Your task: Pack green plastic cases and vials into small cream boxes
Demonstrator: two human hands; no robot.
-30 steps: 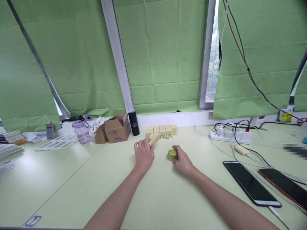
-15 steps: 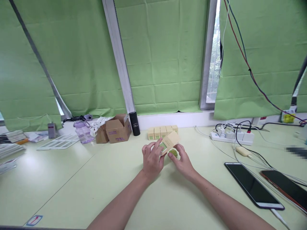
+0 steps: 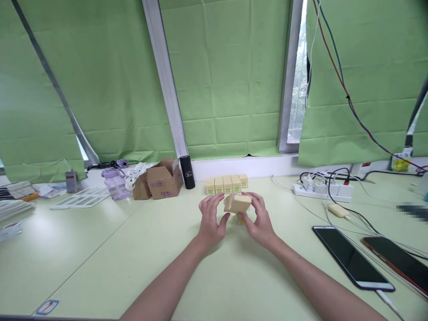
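Note:
A small cream cardboard box (image 3: 238,203) is tilted between my hands, one end towards me. My left hand (image 3: 211,223) is at its left end, fingertips by the upper corner and thumb below. My right hand (image 3: 260,225) has its fingers over the box's right end and its thumb underneath. A small yellow-green object (image 3: 240,219) shows just under the box, beside my right thumb; its kind is unclear. Behind my hands stands a row of several similar small boxes (image 3: 227,184) with green labels.
At the back left are a brown carton (image 3: 163,183), a black flask (image 3: 187,172) and a purple water bottle (image 3: 116,185). To the right lie a power strip (image 3: 323,191) with cables, a white-edged phone (image 3: 352,256) and another phone (image 3: 397,263).
The box has turned from showing its labelled face to showing an end. My right fingers have moved up onto it, and the yellow-green object is now lower, partly covered.

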